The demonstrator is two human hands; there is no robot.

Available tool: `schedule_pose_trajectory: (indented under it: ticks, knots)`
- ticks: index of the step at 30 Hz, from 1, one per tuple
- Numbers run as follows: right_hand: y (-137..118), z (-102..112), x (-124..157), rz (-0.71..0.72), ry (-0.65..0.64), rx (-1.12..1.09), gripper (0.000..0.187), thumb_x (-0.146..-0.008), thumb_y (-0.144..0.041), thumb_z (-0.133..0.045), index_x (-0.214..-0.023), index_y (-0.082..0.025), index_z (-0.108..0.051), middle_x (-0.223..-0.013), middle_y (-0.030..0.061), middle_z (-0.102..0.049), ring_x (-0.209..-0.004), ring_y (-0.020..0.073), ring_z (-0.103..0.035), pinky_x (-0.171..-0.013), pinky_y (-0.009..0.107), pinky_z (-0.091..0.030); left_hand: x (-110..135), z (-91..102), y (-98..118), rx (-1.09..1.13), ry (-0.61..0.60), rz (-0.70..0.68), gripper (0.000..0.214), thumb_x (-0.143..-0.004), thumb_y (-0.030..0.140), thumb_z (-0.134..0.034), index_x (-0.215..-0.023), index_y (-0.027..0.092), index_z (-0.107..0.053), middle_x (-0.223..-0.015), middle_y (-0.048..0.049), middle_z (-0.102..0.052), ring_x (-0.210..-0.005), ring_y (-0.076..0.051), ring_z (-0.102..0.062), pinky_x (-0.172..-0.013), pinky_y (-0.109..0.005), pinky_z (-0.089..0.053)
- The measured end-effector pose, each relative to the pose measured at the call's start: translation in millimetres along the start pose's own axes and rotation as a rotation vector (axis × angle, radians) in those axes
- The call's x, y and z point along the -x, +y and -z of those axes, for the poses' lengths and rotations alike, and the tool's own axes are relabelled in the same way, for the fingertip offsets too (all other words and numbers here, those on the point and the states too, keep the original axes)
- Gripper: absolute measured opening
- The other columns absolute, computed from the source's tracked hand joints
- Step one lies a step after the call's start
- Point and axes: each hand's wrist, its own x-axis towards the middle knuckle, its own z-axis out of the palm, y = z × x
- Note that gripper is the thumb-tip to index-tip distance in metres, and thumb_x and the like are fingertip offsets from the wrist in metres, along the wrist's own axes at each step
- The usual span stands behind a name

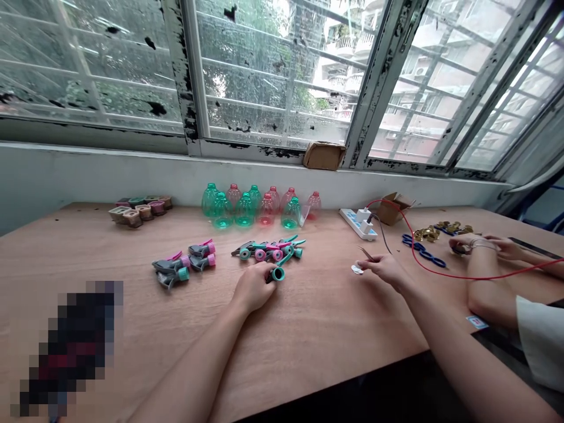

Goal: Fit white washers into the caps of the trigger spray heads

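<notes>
My left hand (255, 288) is closed around a spray trigger head (277, 274), whose open teal collar faces me. Just behind it lies a row of trigger heads (264, 251) with teal and pink collars. More grey trigger heads (170, 271) are piled to the left. Over the table on the right, my right hand (382, 269) is closed on a thin pointed tool that looks like tweezers (365, 254). A small white round piece (356, 269) is at its fingertips; whether it is held or lies on the table, I cannot tell.
Green and pink clear bottles (244, 210) stand along the wall. A power strip (358, 224) with a red cable (414, 241) is at back right, near blue scissors (423, 251) and gold parts (427, 234). Another person's hands (473, 242) work there. Tape rolls (141, 210) sit back left.
</notes>
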Motion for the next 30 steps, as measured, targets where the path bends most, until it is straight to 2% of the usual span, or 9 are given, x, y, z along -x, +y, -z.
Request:
schedule_pose_trajectory:
  ticks: [3,7,12,15,19,22,24,27,30]
  knots:
    - [5.4,5.0,-7.4,-0.052,0.038,-0.047,0.036,-0.054,-0.041,-0.079,-0.072,-0.011,-0.074,-0.066,0.0089,-0.069,-0.059,0.0163,-0.057,-0.053,0.026,-0.038,-0.1,-0.5,-1.4,0.002,-0.001,-0.004,0.022,-0.073,0.015,-0.057,-0.089,0.022,-0.070,-0.089,-0.0028,-0.069,-0.079,-0.017,-0.059,-0.067,-0.024,-0.042]
    - [14.2,-4.1,-14.1,-0.007,0.053,-0.054,0.029,-0.053,-0.036,-0.078,-0.068,-0.012,-0.072,-0.066,0.0076,-0.069,-0.061,0.0172,-0.060,-0.055,0.026,-0.041,-0.3,-1.1,-2.9,-0.004,0.004,-0.015,0.023,-0.073,0.014,-0.057,-0.090,0.022,-0.070,-0.090,-0.0022,-0.069,-0.078,-0.016,-0.059,-0.066,-0.024,-0.041]
    - [21.9,-10.7,-21.5,0.062,0.152,0.096,0.034,-0.062,-0.044,-0.071,-0.073,-0.013,-0.072,-0.065,0.0049,-0.068,-0.060,0.0176,-0.060,-0.054,0.025,-0.040,0.3,-0.7,-0.4,-0.031,0.009,-0.011,0.023,-0.074,0.015,-0.057,-0.092,0.022,-0.070,-0.087,-0.0022,-0.068,-0.077,-0.016,-0.058,-0.064,-0.024,-0.041]
    - [-0.9,-24.3,-13.0,0.136,0.250,0.220,0.040,-0.073,-0.051,-0.061,-0.076,-0.013,-0.072,-0.061,0.0039,-0.066,-0.059,0.0176,-0.059,-0.050,0.024,-0.035,1.2,1.3,2.0,-0.052,0.044,0.016,0.024,-0.075,0.014,-0.055,-0.092,0.023,-0.069,-0.088,-0.0022,-0.066,-0.079,-0.017,-0.059,-0.068,-0.025,-0.043]
    - [-72.7,-75.8,36.8,0.349,0.164,0.229,0.038,-0.085,-0.046,-0.049,-0.082,-0.015,-0.071,-0.065,0.0051,-0.067,-0.056,0.0159,-0.057,-0.052,0.025,-0.035,1.7,6.4,3.8,-0.088,0.126,0.077,0.026,-0.074,0.012,-0.052,-0.090,0.024,-0.068,-0.099,-0.0021,-0.063,-0.087,-0.018,-0.059,-0.074,-0.025,-0.044]
    - [-134.7,-133.8,95.4,0.651,0.059,0.215,0.028,-0.090,-0.038,-0.045,-0.090,-0.021,-0.067,-0.083,0.0051,-0.070,-0.072,0.0176,-0.060,-0.065,0.027,-0.041,0.5,8.6,9.2,-0.121,0.127,0.133,0.021,-0.075,0.015,-0.053,-0.088,0.024,-0.068,-0.100,-0.0027,-0.062,-0.087,-0.019,-0.059,-0.072,-0.026,-0.044]
    - [-167.3,-173.6,130.4,0.848,0.005,0.255,0.028,-0.088,-0.043,-0.046,-0.086,-0.021,-0.064,-0.084,0.0064,-0.067,-0.079,0.0203,-0.058,-0.070,0.030,-0.041,-0.5,7.6,17.2,-0.158,0.108,0.187,0.018,-0.075,0.017,-0.055,-0.087,0.023,-0.067,-0.095,-0.0038,-0.062,-0.084,-0.020,-0.059,-0.069,-0.028,-0.043]
    - [-194.9,-221.2,160.4,1.107,-0.084,0.298,0.046,-0.077,-0.066,-0.049,-0.080,-0.022,-0.060,-0.075,0.0054,-0.062,-0.074,0.0225,-0.053,-0.070,0.035,-0.040,0.4,2.9,29.5,-0.217,0.070,0.246,0.014,-0.075,0.018,-0.054,-0.083,0.023,-0.065,-0.090,-0.0039,-0.061,-0.079,-0.020,-0.057,-0.064,-0.029,-0.039]
    - [-201.7,-242.1,163.2,1.168,-0.110,0.341,0.054,-0.073,-0.073,-0.045,-0.079,-0.022,-0.059,-0.074,0.0051,-0.059,-0.073,0.0227,-0.050,-0.070,0.036,-0.038,7.2,-2.3,27.7,-0.211,0.044,0.229,0.014,-0.075,0.016,-0.052,-0.080,0.023,-0.062,-0.085,-0.0031,-0.057,-0.075,-0.019,-0.053,-0.061,-0.030,-0.035]
